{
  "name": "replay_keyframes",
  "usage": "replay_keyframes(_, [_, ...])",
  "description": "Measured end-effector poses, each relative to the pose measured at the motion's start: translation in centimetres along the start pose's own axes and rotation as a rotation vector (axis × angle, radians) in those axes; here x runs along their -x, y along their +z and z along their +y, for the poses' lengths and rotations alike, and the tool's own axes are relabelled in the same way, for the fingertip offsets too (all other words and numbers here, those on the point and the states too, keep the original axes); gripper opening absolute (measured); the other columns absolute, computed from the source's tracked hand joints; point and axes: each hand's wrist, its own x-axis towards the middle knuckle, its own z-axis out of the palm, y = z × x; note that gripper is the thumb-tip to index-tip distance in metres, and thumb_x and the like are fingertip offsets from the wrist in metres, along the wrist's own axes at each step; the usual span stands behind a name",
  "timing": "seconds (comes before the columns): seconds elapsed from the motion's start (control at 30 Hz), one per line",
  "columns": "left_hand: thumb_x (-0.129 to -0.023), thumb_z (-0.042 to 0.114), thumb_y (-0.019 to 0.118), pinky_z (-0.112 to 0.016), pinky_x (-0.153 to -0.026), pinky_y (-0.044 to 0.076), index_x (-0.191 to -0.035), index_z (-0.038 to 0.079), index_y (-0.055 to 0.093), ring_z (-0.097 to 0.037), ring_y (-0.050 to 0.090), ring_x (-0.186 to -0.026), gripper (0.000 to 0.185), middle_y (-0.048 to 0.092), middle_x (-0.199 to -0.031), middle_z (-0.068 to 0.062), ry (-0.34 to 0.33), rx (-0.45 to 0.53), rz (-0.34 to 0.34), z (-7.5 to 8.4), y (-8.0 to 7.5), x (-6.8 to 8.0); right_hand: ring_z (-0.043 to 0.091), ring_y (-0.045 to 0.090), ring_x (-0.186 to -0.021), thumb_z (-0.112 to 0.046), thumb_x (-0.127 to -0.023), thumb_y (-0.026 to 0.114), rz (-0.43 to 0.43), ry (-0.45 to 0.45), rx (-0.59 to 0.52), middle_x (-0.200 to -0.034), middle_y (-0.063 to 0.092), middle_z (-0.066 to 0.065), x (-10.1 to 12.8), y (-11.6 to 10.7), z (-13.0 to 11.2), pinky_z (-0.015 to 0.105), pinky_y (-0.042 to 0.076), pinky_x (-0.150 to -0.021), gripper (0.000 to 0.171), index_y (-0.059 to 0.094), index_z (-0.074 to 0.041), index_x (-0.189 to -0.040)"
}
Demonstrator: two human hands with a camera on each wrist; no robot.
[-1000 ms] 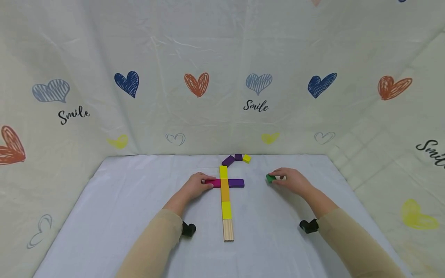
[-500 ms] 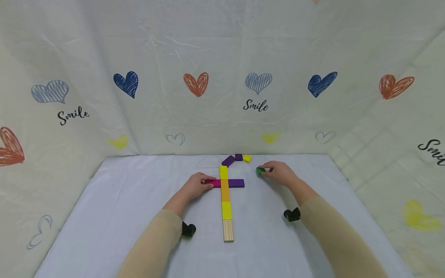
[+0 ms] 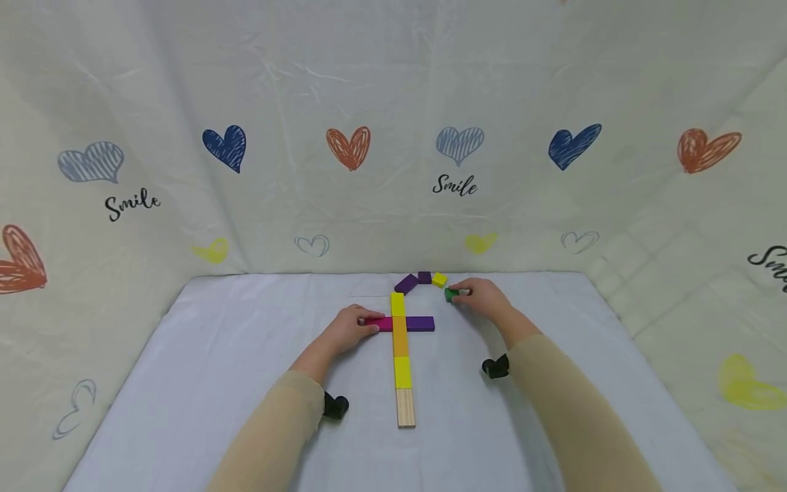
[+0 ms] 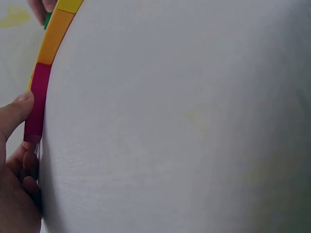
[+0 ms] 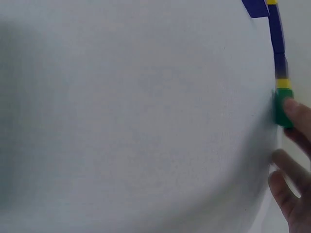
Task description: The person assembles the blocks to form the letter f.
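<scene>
In the head view, my left hand (image 3: pixel 344 329) grips the outer end of a magenta block (image 3: pixel 385 324). The left wrist view shows the thumb on one side of that magenta block (image 4: pixel 38 102). My right hand (image 3: pixel 486 297) pinches a small green block (image 3: pixel 451 295) between thumb and fingers, just below a small yellow block (image 3: pixel 439 279). An orange block (image 3: pixel 399 338) stands between the magenta block and a purple block (image 3: pixel 421 324). Yellow blocks (image 3: pixel 402 372) adjoin the orange one at both ends, and a plain wooden block (image 3: pixel 406 408) continues the column towards me.
Two dark purple blocks (image 3: pixel 406 284) curve from the column's far end to the small yellow block. A white cloth (image 3: pixel 233 369) covers the table. Behind it hangs a pale sheet (image 3: pixel 393 89) printed with hearts. A dark device (image 3: pixel 495 367) sits at each wrist.
My right hand has carried the green block left and away from me, to beside the small yellow block. My left hand has kept its hold on the magenta block.
</scene>
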Motion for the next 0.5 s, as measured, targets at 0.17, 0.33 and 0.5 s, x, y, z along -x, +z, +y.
replay_keyframes(0.17, [-0.094, 0.032, 0.069, -0.04, -0.096, 0.046, -0.125, 0.034, 0.07, -0.022, 0.05, -0.106, 0.031, 0.058, -0.121, -0.002, -0.001, -0.002, -0.002, 0.11, -0.03, 0.0, 0.03, 0.055, -0.107, -0.027, -0.094, 0.07, 0.013, -0.001, 0.023, -0.129, 0.062, 0.012, -0.6, 0.31, 0.17, 0.048, 0.046, -0.094, 0.036, 0.069, -0.018, -0.128])
replay_keyframes(0.33, [-0.094, 0.031, 0.069, -0.041, -0.096, 0.047, -0.125, 0.034, 0.07, -0.023, 0.05, -0.106, 0.031, 0.058, -0.121, -0.003, -0.001, 0.001, -0.004, 0.2, -0.14, 0.1, 0.03, 0.055, -0.105, -0.027, -0.093, 0.07, 0.026, 0.002, 0.023, -0.13, 0.062, 0.011, -0.95, 0.55, 0.26, 0.047, 0.046, -0.093, 0.035, 0.069, -0.02, -0.128])
replay_keyframes(0.5, [-0.094, 0.031, 0.069, -0.04, -0.096, 0.046, -0.125, 0.034, 0.07, -0.023, 0.05, -0.105, 0.031, 0.058, -0.12, -0.003, 0.009, 0.005, -0.006, 0.19, -0.21, 0.02, 0.03, 0.055, -0.104, -0.027, -0.094, 0.069, 0.032, 0.001, 0.016, -0.131, 0.061, 0.011, -1.01, 0.55, 0.12, 0.047, 0.046, -0.092, 0.035, 0.068, -0.019, -0.129])
